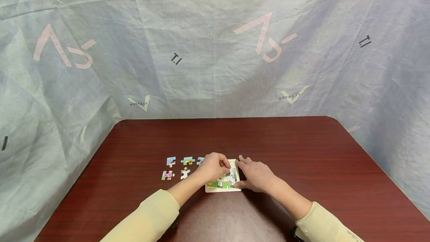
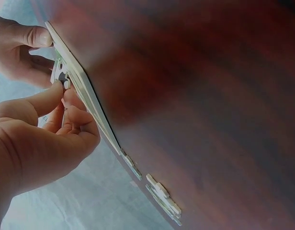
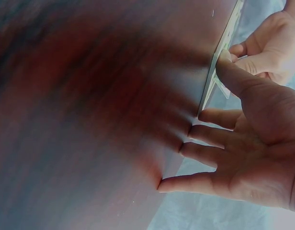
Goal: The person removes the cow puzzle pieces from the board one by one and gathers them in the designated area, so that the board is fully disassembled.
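A puzzle board [image 1: 223, 189] with a pale rim lies on the table, a partly visible cow picture with green grass inside it. Over its middle, my left hand [image 1: 212, 168] pinches a small black-and-white puzzle piece [image 2: 65, 80] between thumb and fingertips. Whether the piece touches the board I cannot tell. On the board's right side rests my right hand [image 1: 256, 176], thumb on the near corner of the rim and fingers spread, straight, down to the table in the right wrist view. My left hand hides the board's upper left.
Left of the board lie several loose puzzle pieces, among them a pink one [image 1: 167, 175], a white one [image 1: 185, 173] and a green one [image 1: 187, 160]. One blue piece [image 1: 200, 160] is partly behind my left hand. A grey cloth [image 1: 215, 47] hangs behind the dark red table [image 1: 285, 137].
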`<action>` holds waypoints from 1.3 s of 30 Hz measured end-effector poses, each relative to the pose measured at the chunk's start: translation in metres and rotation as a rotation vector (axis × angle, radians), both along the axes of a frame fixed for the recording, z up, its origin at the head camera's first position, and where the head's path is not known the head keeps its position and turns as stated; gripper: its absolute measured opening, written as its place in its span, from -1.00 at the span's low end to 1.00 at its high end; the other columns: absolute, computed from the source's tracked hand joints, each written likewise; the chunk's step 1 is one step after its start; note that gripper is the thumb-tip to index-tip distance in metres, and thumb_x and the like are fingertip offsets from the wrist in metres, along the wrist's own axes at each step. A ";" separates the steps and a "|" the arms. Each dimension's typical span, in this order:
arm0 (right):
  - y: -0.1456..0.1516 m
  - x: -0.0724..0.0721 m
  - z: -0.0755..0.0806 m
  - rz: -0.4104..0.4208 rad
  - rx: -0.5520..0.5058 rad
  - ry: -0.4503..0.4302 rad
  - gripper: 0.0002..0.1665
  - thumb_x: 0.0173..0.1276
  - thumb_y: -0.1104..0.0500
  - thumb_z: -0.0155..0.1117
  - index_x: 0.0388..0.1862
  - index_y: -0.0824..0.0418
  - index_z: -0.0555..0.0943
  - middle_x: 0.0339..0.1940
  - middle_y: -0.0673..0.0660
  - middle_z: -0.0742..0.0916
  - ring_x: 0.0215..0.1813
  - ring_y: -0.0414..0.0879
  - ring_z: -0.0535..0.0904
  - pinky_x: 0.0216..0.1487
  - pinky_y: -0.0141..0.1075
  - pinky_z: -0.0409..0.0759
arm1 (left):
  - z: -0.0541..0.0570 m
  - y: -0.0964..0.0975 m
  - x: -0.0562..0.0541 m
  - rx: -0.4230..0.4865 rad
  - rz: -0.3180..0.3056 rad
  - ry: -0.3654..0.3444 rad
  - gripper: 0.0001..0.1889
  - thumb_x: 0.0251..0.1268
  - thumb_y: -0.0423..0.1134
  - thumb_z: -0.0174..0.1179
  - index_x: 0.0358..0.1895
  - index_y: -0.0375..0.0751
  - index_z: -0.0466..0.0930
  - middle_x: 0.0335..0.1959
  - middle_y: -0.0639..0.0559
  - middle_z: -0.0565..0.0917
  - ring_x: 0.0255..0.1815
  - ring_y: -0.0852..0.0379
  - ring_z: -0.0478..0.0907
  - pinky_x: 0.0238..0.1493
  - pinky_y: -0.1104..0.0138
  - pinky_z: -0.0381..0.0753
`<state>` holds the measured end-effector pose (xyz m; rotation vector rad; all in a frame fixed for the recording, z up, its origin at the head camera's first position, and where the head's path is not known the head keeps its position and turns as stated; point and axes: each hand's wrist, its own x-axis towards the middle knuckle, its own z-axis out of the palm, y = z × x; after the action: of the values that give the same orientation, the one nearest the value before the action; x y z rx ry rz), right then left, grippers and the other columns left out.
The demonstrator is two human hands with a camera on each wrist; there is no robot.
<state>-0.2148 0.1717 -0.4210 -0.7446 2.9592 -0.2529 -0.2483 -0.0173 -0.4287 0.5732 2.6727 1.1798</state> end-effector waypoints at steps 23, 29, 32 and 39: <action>0.000 0.000 0.002 -0.001 -0.003 -0.013 -0.09 0.23 -0.15 0.51 0.38 0.37 0.47 0.41 0.44 0.47 0.36 0.31 0.47 0.22 0.14 0.49 | -0.001 -0.004 -0.001 0.063 0.010 -0.037 -0.96 0.18 -0.42 0.37 -0.39 -0.32 0.70 -0.54 0.10 0.59 -0.50 0.26 0.48 -0.41 0.40 0.48; 0.001 -0.001 0.000 -0.002 0.002 -0.016 -0.09 0.24 -0.15 0.49 0.39 0.36 0.46 0.42 0.43 0.46 0.37 0.30 0.46 0.23 0.13 0.49 | 0.002 -0.010 -0.003 0.084 0.028 -0.062 -0.95 0.21 -0.41 0.38 -0.34 -0.32 0.71 -0.50 0.08 0.59 -0.46 0.22 0.48 -0.40 0.39 0.46; 0.000 -0.002 -0.001 -0.001 0.007 -0.015 -0.10 0.26 -0.15 0.48 0.40 0.35 0.46 0.42 0.43 0.46 0.38 0.30 0.45 0.24 0.13 0.49 | 0.003 -0.017 -0.005 0.096 0.041 -0.083 -0.95 0.25 -0.39 0.37 -0.32 -0.32 0.70 -0.48 0.06 0.59 -0.44 0.19 0.48 -0.41 0.38 0.47; 0.000 -0.002 -0.001 -0.006 0.021 -0.027 -0.10 0.27 -0.15 0.47 0.41 0.35 0.44 0.44 0.41 0.44 0.39 0.29 0.44 0.24 0.13 0.48 | 0.006 -0.038 -0.010 0.126 0.078 -0.115 -0.95 0.29 -0.38 0.36 -0.28 -0.30 0.70 -0.43 0.02 0.59 -0.38 0.12 0.49 -0.36 0.32 0.49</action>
<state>-0.2173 0.1718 -0.4223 -0.7239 2.9345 -0.2295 -0.2584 -0.0552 -0.4228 0.4086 2.5597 1.3664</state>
